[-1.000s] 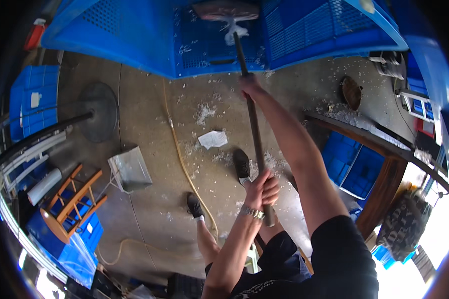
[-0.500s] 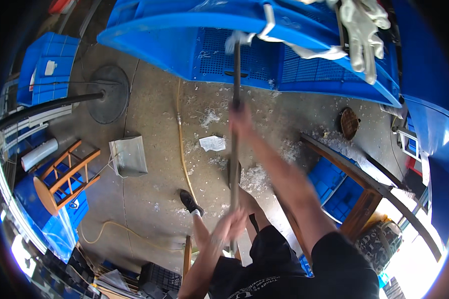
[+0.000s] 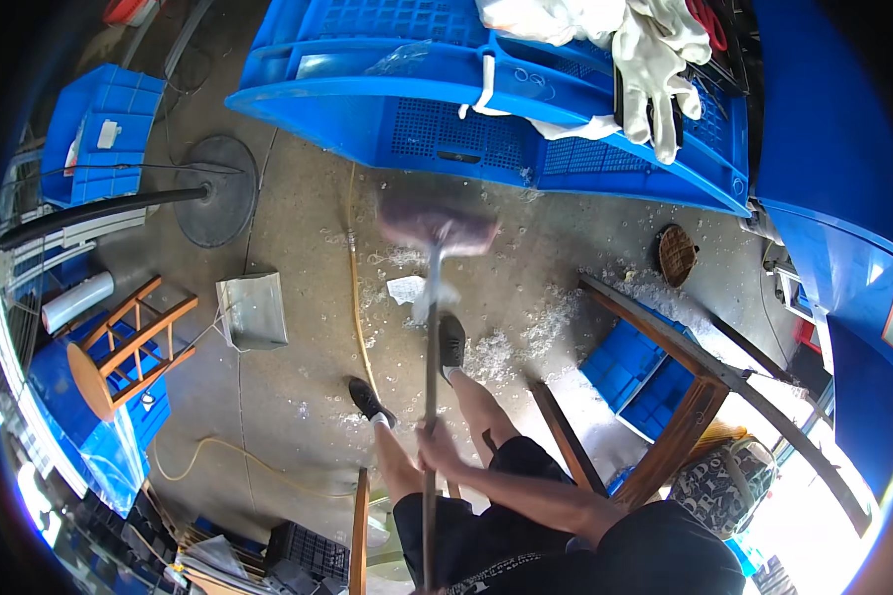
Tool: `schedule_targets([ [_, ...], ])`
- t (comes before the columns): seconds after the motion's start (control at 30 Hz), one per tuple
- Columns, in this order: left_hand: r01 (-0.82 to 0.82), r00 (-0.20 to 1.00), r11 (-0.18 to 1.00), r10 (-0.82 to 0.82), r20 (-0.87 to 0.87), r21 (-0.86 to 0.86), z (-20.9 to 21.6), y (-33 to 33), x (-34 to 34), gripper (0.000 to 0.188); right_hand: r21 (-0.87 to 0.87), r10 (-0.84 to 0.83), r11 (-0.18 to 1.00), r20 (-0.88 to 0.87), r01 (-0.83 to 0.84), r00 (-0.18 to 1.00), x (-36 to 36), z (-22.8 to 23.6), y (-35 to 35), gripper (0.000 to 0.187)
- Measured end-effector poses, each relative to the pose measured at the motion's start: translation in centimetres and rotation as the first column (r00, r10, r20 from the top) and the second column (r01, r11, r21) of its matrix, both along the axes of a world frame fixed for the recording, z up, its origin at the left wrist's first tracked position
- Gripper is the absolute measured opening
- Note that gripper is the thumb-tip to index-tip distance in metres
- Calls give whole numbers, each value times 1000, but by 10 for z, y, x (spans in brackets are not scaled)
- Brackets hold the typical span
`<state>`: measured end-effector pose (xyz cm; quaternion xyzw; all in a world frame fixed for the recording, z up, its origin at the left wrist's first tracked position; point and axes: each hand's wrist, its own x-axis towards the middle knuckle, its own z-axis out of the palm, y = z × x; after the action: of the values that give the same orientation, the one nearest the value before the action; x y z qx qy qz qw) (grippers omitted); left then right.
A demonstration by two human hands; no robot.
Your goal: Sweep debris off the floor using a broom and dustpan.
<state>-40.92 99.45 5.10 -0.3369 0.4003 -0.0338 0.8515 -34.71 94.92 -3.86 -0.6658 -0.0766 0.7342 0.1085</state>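
Note:
A push broom stands out in front of me, its wide dark purplish head (image 3: 439, 228) blurred by motion just above or on the concrete floor. My right hand (image 3: 437, 448) is closed around the middle of its long broom handle (image 3: 432, 357). The handle runs down past my body to the lower edge. My left hand is out of sight. Between the broom head and my shoes lies a crumpled white sheet (image 3: 405, 290). White scraps (image 3: 488, 355) are scattered over the floor beside my right shoe (image 3: 451, 340).
Large blue crates (image 3: 446, 139) with white gloves (image 3: 655, 79) on top stand ahead. At left are a metal dustpan (image 3: 253, 310), a wooden stool (image 3: 134, 347) and a round stand base (image 3: 216, 193). A yellow hose (image 3: 356, 268) crosses the floor. Wooden table legs (image 3: 655, 337) and a basket (image 3: 677, 255) are at right.
The broom has been pulled back toward me from beneath the blue crate, bringing its head into sight. My right hand came back with the handle; my left hand left the view.

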Motion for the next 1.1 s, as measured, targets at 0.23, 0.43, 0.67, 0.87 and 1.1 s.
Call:
schedule_targets([
  [0.23, -656, 749, 690, 644, 153, 306, -32, 25, 62, 26, 354, 74, 904, 422, -239, 903, 115, -152, 283, 23],
  [0.43, -573, 819, 815, 566, 91, 83, -3, -156, -24, 15, 228, 55, 952, 527, -204, 848, 43, -155, 138, 17],
  [0.67, -39, 965, 974, 95, -246, 224, 70, -201, -66, 6, -86, 64, 994, 19, -62, 998, -33, 15, -20, 29],
  [0.87, 361, 932, 666, -234, -276, 653, 35, -145, -29, 9, 563, -200, 821, 130, 94, 971, 60, -62, 127, 21],
  [1.1, 486, 813, 688, -130, -568, 539, 60, -178, -19, 9, 31, -288, 958, 178, 287, 941, 46, -86, 62, 18],
])
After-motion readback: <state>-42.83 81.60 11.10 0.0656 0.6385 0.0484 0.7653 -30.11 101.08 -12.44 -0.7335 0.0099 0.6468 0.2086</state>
